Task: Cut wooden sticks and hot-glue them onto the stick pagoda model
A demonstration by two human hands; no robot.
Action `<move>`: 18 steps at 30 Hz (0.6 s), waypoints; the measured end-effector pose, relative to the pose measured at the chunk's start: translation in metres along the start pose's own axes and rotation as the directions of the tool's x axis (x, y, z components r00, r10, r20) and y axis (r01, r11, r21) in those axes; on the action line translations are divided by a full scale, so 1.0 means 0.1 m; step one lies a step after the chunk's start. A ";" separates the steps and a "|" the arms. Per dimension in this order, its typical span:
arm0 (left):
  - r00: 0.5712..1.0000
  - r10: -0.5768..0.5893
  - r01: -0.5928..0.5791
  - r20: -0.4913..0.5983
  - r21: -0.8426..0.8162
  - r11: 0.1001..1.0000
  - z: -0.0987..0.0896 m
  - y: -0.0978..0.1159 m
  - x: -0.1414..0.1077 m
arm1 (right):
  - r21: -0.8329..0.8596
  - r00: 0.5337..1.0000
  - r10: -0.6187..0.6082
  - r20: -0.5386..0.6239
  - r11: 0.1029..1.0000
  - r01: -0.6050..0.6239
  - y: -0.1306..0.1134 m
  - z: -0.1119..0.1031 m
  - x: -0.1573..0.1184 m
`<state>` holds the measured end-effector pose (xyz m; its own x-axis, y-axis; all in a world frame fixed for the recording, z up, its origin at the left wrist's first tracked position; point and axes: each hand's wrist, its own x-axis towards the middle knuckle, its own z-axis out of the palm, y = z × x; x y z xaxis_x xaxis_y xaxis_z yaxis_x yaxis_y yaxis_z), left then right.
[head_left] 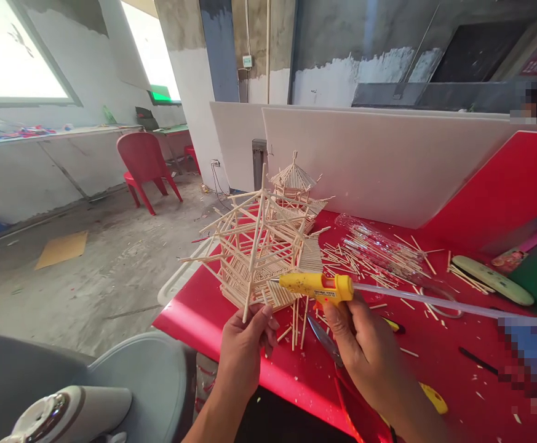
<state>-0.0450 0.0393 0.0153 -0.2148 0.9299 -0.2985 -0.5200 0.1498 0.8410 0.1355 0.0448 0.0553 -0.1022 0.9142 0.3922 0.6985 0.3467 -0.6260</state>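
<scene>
My right hand (363, 338) is closed round the handle of a yellow hot glue gun (312, 284), its nozzle pointing left at the stick model. A long clear glue stick (401, 294) runs out of the gun's back to the right. The fingers of my left hand (247, 338) pinch a thin wooden stick at the model's near edge, just below the nozzle. The pavilion-like wooden stick model (259, 246) has an open roof frame of slanting sticks. Behind it rises a second stick pavilion (294, 178) with a closely covered pointed roof.
Loose sticks and a plastic bag of sticks (379, 246) lie on the red table (268, 375). Pliers (326, 338) rest below the glue gun, and a pale green case (492, 280) lies at right. A grey stool (143, 381) with a white flask (74, 409) stands at lower left.
</scene>
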 end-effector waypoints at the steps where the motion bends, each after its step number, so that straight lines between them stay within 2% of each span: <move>1: 1.000 -0.009 0.009 -0.002 -0.008 1.000 0.01 0.01 0.01 | -0.052 0.999 -0.033 -0.022 0.998 0.032 0.00 0.03 0.02; 7: 0.999 -0.037 0.037 -0.001 -0.040 0.999 -0.01 0.00 0.01 | -0.384 0.952 -0.250 -0.175 0.908 0.168 0.05 0.20 0.10; 13: 0.999 -0.054 0.053 -0.005 -0.077 0.996 -0.07 -0.06 0.04 | -0.573 0.930 -0.323 -0.174 0.801 0.171 0.01 0.24 0.14; 18: 0.998 -0.067 0.068 0.017 -0.080 0.994 -0.08 -0.08 0.05 | -0.595 0.913 -0.377 -0.157 0.774 0.217 -0.04 0.22 0.14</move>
<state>-0.0487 0.0402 0.0029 -0.1658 0.9232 -0.3466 -0.5978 0.1855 0.7799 0.1156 0.0609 0.0487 -0.2456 0.6705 0.7001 0.9397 0.3419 0.0023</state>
